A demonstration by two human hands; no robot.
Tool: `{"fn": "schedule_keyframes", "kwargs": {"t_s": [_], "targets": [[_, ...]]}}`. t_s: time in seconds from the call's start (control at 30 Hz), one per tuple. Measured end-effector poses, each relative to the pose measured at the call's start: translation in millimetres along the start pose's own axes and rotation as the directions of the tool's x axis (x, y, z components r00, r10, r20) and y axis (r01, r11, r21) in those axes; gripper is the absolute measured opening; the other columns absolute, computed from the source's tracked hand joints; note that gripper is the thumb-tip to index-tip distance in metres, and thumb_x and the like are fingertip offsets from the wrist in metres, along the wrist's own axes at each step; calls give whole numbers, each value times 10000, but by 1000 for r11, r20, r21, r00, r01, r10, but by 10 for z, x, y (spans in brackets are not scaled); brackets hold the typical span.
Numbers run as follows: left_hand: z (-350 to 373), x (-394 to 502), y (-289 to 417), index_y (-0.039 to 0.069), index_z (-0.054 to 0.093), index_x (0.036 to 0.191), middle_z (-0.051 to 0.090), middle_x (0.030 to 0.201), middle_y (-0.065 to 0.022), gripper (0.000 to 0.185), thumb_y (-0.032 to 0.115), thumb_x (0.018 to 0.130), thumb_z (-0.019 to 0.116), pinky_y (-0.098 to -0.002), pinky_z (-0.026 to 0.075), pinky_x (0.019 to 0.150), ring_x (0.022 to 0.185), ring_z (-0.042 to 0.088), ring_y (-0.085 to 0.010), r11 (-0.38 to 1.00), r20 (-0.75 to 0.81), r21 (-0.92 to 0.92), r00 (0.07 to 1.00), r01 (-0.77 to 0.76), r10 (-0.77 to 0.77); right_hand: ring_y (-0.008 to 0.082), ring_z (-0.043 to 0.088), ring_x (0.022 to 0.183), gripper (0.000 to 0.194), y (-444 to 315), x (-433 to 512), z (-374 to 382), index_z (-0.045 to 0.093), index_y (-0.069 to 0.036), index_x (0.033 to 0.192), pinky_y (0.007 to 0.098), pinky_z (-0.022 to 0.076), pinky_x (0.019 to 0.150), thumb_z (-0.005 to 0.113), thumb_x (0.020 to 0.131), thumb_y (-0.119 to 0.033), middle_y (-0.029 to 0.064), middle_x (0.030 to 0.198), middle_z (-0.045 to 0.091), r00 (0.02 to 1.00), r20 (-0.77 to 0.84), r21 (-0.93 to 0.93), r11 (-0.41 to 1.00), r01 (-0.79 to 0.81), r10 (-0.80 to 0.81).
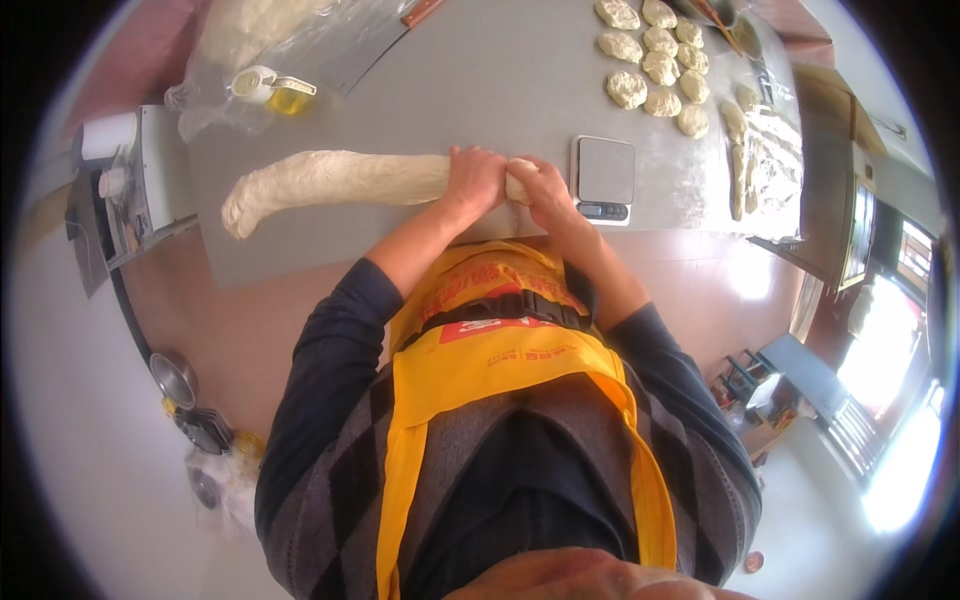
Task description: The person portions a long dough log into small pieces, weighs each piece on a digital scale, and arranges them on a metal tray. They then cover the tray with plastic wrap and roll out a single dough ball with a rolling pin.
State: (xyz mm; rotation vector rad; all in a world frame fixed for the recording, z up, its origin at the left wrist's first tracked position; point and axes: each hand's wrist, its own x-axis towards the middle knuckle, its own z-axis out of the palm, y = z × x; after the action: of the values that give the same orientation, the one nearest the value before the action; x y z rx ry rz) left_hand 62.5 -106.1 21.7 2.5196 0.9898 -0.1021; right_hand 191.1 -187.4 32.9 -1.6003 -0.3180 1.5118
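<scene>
A long, thick roll of dough [352, 178] lies across the metal worktop [480, 82], its left end bent towards me. My left hand [476, 178] is closed around the roll near its right end. My right hand [545, 187] grips the short end piece of dough [517, 182], right beside my left hand. Whether that piece is still joined to the roll is hidden by the fingers. A digital kitchen scale [606, 171] stands just right of my right hand, its plate bare. Several flattened dough pieces [626, 89] lie in rows at the back right.
At the back left are a large dough mass under plastic film [240, 34], a plastic container with yellow oil [287, 100] and a knife with a wooden handle [421, 12]. Film-covered dough strips [769, 169] lie at the right edge. A metal bowl [174, 379] is low at the left.
</scene>
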Motion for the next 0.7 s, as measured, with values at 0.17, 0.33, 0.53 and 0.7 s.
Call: {"fn": "schedule_keyframes", "kwargs": {"t_s": [0.17,0.33,0.53,0.7], "targets": [[28,-23,3,166,748,745,731,828,-55,89,205,809,701,-505,445,846,948,681,-287,999,-19,25,999,-33,34,198,672,887,409,13,-22,-88,645,51,1228,338,547,705,696,929,-223,102,1024,682,995,86,100,993,-58,50],[62,-43,-49,141,724,750,711,866,-56,87,213,796,738,-486,419,872,974,655,-273,998,13,12,998,-55,55,218,685,939,412,-100,-149,-164,624,36,1261,345,568,741,687,926,-196,113,1092,687,987,152,98,993,-66,51],[-164,-165,-92,133,550,1378,633,1135,-97,771,383,725,874,-561,391,974,1166,555,-321,999,26,42,999,24,-25,247,701,1029,356,-647,-749,-738,625,11,1254,373,575,893,660,945,-164,124,1146,706,941,165,-64,949,309,-296],[-305,-228,-275,146,280,1612,524,1367,-140,1201,388,642,947,-646,349,1062,1326,444,-373,993,52,92,995,79,-85,353,678,1056,274,-445,-608,-1130,652,9,1169,409,553,883,655,930,-124,162,1165,704,671,26,-825,363,433,-741]]}}
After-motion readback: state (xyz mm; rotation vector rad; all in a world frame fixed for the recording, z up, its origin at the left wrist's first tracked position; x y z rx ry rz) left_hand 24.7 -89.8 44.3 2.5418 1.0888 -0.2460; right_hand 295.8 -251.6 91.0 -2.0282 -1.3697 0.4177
